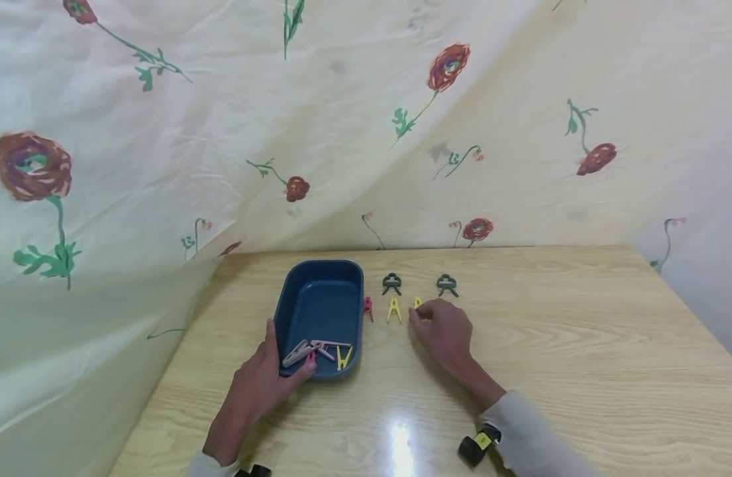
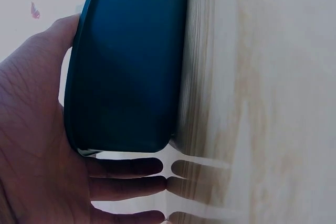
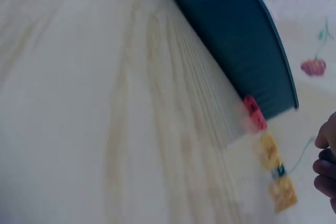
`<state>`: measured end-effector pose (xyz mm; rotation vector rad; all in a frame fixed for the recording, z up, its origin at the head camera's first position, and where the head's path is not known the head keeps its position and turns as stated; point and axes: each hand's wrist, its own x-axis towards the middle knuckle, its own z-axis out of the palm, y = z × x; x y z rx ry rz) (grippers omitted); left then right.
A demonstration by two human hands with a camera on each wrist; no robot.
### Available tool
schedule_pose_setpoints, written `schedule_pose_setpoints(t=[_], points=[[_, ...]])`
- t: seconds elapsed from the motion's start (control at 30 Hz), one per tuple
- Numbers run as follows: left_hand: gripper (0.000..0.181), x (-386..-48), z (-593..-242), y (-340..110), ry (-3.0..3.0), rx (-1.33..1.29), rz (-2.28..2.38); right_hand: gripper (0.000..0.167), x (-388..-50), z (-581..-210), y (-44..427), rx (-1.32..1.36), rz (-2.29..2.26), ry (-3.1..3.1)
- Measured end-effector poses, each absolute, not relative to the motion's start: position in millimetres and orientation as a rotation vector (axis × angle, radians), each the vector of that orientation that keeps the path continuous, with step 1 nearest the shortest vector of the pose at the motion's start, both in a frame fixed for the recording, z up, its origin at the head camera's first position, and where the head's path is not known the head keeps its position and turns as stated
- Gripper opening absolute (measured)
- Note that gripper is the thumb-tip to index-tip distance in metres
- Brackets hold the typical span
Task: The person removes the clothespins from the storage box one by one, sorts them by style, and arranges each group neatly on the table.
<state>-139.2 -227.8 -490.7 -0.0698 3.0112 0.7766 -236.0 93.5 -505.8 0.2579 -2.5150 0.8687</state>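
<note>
My left hand [image 1: 255,381] grips the near left corner of a dark blue plastic tray [image 1: 356,281], its thumb over the rim. In the left wrist view its other fingers [image 2: 126,187] lie straight beside the tray. Inside the tray are pale pink clothespins [image 1: 297,352], a yellow clothespin [image 1: 344,359] and a red one [image 1: 310,358]. My right hand [image 1: 446,331] has curled fingers close to a yellow clothespin [image 1: 418,302]; nothing shows in its grasp. In the right wrist view a small gap separates the fingers from that yellow clothespin [image 3: 283,195].
Beside the tray stand a red clothespin [image 1: 368,308] and another yellow clothespin [image 1: 394,309]. Two black spring clips [image 1: 392,283] lie farther back on the wooden table [image 1: 580,344]. A flowered cloth [image 1: 342,119] hangs behind and along the left side.
</note>
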Motion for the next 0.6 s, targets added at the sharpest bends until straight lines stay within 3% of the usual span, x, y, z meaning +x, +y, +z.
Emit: schedule_pose_setpoints(t=[0.4,0.6], points=[[0.120,-139,-493,-227,3.014,-0.070,0.782,0.004,-217,-478,42,0.622,0.911,-2.400],[0.119,-140,-492,-228,3.010,-0.077,0.781,0.007,-213,-462,28,1.047,0.722,-2.499]])
